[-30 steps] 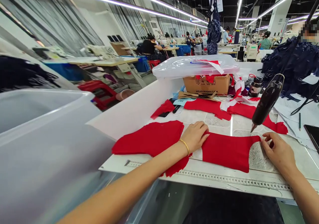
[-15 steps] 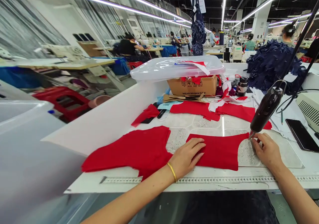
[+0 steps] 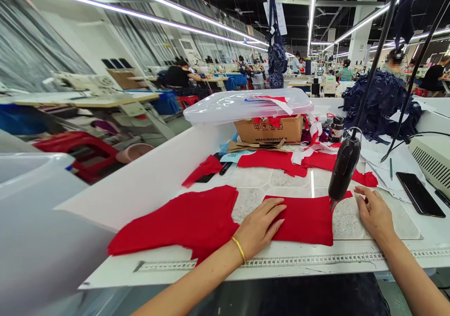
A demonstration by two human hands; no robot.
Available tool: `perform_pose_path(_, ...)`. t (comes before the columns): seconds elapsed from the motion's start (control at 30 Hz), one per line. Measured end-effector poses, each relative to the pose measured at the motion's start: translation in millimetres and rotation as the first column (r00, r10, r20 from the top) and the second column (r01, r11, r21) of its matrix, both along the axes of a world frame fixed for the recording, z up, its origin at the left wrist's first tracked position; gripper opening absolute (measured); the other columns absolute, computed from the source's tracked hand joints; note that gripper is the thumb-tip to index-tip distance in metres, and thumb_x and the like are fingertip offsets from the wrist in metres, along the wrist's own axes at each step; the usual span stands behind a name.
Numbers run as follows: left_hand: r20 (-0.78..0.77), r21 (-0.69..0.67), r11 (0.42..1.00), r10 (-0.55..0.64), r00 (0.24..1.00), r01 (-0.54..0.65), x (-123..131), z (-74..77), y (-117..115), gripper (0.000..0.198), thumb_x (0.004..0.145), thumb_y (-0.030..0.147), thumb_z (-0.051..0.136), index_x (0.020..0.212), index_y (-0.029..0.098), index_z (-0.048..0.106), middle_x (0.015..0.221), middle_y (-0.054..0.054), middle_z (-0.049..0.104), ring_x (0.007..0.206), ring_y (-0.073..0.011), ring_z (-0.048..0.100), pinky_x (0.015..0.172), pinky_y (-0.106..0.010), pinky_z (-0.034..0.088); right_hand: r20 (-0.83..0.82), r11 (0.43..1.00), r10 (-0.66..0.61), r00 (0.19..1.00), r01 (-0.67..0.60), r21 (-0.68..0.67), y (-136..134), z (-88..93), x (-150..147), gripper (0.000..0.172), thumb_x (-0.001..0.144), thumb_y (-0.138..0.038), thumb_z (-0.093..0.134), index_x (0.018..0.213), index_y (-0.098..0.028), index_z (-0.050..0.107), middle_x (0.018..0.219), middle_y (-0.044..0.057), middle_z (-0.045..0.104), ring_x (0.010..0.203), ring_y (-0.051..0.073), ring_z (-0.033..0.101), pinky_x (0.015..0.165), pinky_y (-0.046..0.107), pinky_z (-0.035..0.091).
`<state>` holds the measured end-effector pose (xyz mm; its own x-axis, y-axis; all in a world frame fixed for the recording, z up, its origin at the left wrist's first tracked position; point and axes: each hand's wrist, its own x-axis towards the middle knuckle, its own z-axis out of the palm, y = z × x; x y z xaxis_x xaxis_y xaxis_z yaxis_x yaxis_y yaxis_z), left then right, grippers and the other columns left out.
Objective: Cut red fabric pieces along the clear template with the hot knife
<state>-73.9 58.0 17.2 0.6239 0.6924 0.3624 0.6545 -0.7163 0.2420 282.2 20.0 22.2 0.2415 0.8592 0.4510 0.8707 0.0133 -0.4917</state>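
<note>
The left hand lies flat on the left part of a red fabric panel. The right hand is loosely curled, fingertips just beside the panel's narrow upper-right corner; contact cannot be determined. A black tool hangs between the two hands' fingers, its tip at the panel's right edge. A larger red piece lies left of the left fingers. A measuring tape runs on the near side of all fingers. A phone lies right of the right fingers. Beyond the left fingers stands a cardboard box.
</note>
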Motion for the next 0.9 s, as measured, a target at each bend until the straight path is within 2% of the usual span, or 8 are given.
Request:
perform_pose_path(0.13, -0.032, -0.022, 1.0, -0.015, 0.999, 0.014, -4, 16.1, -2, 0.033, 0.101, 0.023, 0.047, 0.13, 0.022, 0.063, 0.134, -0.011, 0.066, 0.125, -0.0257, 0.062, 0.107, -0.041, 0.054, 0.026, 0.996, 0.091, 0.996, -0.091, 0.0, -2, -0.1, -1, 0.032, 0.094, -0.028, 0.044, 0.112, -0.024, 0.07, 0.089, 0.005, 0.071, 0.067, 0.018, 0.061, 0.057, 0.03, 0.045)
perform_pose_path(0.23, -0.055, -0.032, 0.999, 0.007, 0.998, -0.008, -3, 17.8, 1, 0.032, 0.1, 0.023, 0.049, 0.128, 0.021, 0.064, 0.129, -0.011, 0.068, 0.121, -0.026, 0.064, 0.105, -0.042, 0.056, 0.098, 0.996, 0.089, 0.991, -0.086, -0.028, -1, 0.0, -5, 0.031, 0.095, -0.027, 0.043, 0.11, -0.024, 0.07, 0.081, 0.006, 0.067, 0.077, 0.021, 0.063, 0.055, 0.029, 0.044)
perform_pose_path(0.33, -0.091, -0.064, 0.997, 0.026, 0.996, -0.032, 0, 17.0, 7, 0.03, 0.098, 0.021, 0.052, 0.126, 0.019, 0.065, 0.127, -0.012, 0.069, 0.12, -0.0262, 0.064, 0.103, -0.042, 0.057, 0.151, 0.998, 0.055, 0.987, -0.049, -0.043, 3, -3.7, -6, 0.032, 0.097, -0.028, 0.041, 0.113, -0.024, 0.068, 0.077, 0.006, 0.065, 0.08, 0.023, 0.062, 0.052, 0.03, 0.042)
perform_pose_path(0.43, -0.132, -0.083, 0.996, 0.027, 0.991, -0.038, 5, 20.1, 13, 0.03, 0.096, 0.02, 0.056, 0.124, 0.018, 0.065, 0.128, -0.013, 0.068, 0.12, -0.0264, 0.064, 0.103, -0.042, 0.056, 0.173, 0.996, 0.086, 0.981, -0.084, -0.02, 7, -10.7, -3, 0.033, 0.098, -0.03, 0.039, 0.115, -0.023, 0.066, 0.078, 0.007, 0.067, 0.084, 0.025, 0.062, 0.058, 0.034, 0.048)
perform_pose_path(0.57, -0.188, -0.072, 0.997, 0.017, 0.982, -0.031, 15, 29.6, 25, 0.029, 0.094, 0.018, 0.058, 0.122, 0.02, 0.066, 0.125, -0.01, 0.068, 0.116, -0.0247, 0.064, 0.101, -0.04, 0.056, 0.168, 0.988, 0.082, 0.982, -0.102, 0.115, 10, -16.9, 1, 0.031, 0.098, -0.034, 0.04, 0.116, -0.022, 0.063, 0.098, 0.01, 0.072, 0.093, 0.027, 0.062, 0.077, 0.041, 0.054)
perform_pose_path(0.63, -0.208, -0.062, 0.997, 0.02, 0.978, -0.034, 23, 35.1, 39, 0.027, 0.094, 0.017, 0.059, 0.119, 0.02, 0.067, 0.123, -0.01, 0.068, 0.116, -0.0249, 0.064, 0.102, -0.041, 0.055, 0.139, 0.978, 0.049, 0.989, -0.076, 0.195, 9, -15.9, 0, 0.03, 0.098, -0.035, 0.042, 0.116, -0.022, 0.061, 0.104, 0.011, 0.07, 0.093, 0.026, 0.062, 0.079, 0.041, 0.054)
perform_pose_path(0.8, -0.289, -0.039, 0.997, 0.046, 0.956, -0.06, 54, 48.0, 84, 0.02, 0.093, 0.014, 0.061, 0.11, 0.018, 0.071, 0.114, -0.011, 0.068, 0.113, -0.0265, 0.062, 0.099, -0.04, 0.053, 0.056, 0.916, 0.028, 0.998, -0.048, 0.399, 0, -2.6, -7, 0.023, 0.1, -0.035, 0.047, 0.108, -0.02, 0.062, 0.094, 0.007, 0.067, 0.069, 0.017, 0.058, 0.064, 0.032, 0.052)
perform_pose_path(0.9, -0.345, -0.029, 0.998, 0.048, 0.938, -0.062, 76, 53.1, 106, 0.015, 0.09, 0.012, 0.064, 0.102, 0.019, 0.072, 0.113, -0.011, 0.067, 0.112, -0.0265, 0.061, 0.098, -0.038, 0.052, 0.056, 0.856, 0.088, 0.995, -0.104, 0.507, -7, 7.9, -13, 0.014, 0.099, -0.029, 0.053, 0.103, -0.02, 0.061, 0.089, 0.004, 0.064, 0.057, 0.011, 0.052, 0.053, 0.026, 0.047)
